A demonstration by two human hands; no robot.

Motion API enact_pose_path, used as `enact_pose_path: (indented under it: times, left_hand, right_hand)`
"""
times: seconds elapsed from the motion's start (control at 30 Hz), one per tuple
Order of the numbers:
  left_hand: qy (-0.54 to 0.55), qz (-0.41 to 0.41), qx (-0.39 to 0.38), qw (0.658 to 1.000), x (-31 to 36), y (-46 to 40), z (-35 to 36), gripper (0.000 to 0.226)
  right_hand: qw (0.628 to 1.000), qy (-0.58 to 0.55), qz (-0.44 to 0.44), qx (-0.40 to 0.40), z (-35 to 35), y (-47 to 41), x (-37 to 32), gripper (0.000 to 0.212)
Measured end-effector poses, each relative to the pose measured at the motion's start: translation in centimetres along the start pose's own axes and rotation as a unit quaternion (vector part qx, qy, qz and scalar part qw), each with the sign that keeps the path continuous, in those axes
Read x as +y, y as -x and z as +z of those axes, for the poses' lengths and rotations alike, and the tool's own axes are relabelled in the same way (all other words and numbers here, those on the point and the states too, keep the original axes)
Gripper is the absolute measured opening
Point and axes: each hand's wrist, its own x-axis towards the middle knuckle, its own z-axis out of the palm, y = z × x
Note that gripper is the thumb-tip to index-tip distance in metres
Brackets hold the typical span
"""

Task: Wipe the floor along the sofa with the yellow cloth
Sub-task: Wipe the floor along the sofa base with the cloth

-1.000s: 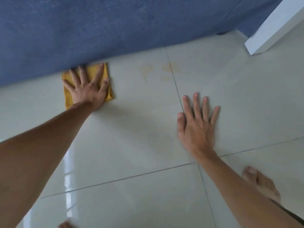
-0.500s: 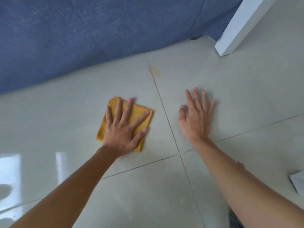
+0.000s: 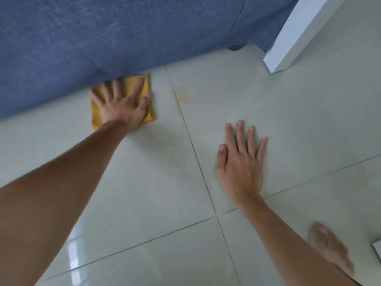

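A folded yellow cloth (image 3: 148,112) lies flat on the pale tiled floor (image 3: 288,112), tucked against the bottom edge of the blue sofa (image 3: 123,34). My left hand (image 3: 121,106) presses down on the cloth with fingers spread; the fingertips and the cloth's far edge slip under the sofa fabric. My right hand (image 3: 241,162) rests flat on a tile to the right, fingers apart, holding nothing. A faint yellowish stain (image 3: 182,93) marks the grout line just right of the cloth.
A white furniture leg or panel (image 3: 292,42) stands at the upper right beside the sofa's corner. A dark sofa foot (image 3: 235,47) shows under the fabric. My bare foot (image 3: 329,248) is at the lower right, near a white object's corner (image 3: 377,248).
My left hand has pushed the cloth away from me, from the open tile back up against the sofa's edge. My right hand stays planted on the floor; the view shifted.
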Motion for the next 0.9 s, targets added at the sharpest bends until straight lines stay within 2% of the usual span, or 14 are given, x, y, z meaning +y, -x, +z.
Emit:
enact_pose_path:
  times: [0.13,0.27,0.33,0.43,0.53,0.67,0.8,0.9]
  left_hand:
    - [-0.018,0.11,-0.014,0.994,9.2,-1.2,0.1,0.066]
    - [-0.03,0.245,-0.011,0.969,13.2,3.9,1.3,0.062]
    - [-0.026,0.299,0.002,0.954,12.4,7.7,2.1,0.06]
    - [-0.028,0.339,0.021,0.94,8.9,13.0,3.0,0.059]
    - [-0.029,0.301,0.028,0.953,3.4,15.5,3.3,0.059]
    - [-0.018,0.134,0.023,0.991,-2.1,13.5,2.5,0.062]
    - [0.024,-0.01,0.017,1.0,-0.4,7.2,1.4,0.064]
    - [0.031,-0.044,0.021,0.998,4.4,2.1,0.8,0.069]
  right_hand:
    - [0.999,-0.038,0.008,-0.021,-0.7,-0.6,0.0,0.055]
    - [0.975,-0.218,0.047,0.022,-2.3,-1.7,1.5,0.047]
    - [0.977,-0.198,0.058,0.056,-3.0,-2.2,2.6,0.044]
    - [0.993,-0.104,0.051,-0.02,-3.1,-2.5,3.5,0.052]
    - [0.996,-0.021,0.023,-0.085,-2.1,-1.6,3.8,0.058]
    - [0.998,0.005,0.028,-0.049,-1.4,-0.8,3.2,0.06]
    - [0.999,0.008,0.029,-0.026,-0.9,-0.7,3.3,0.059]
    - [0.999,-0.019,0.033,-0.013,-1.1,-0.6,3.2,0.057]
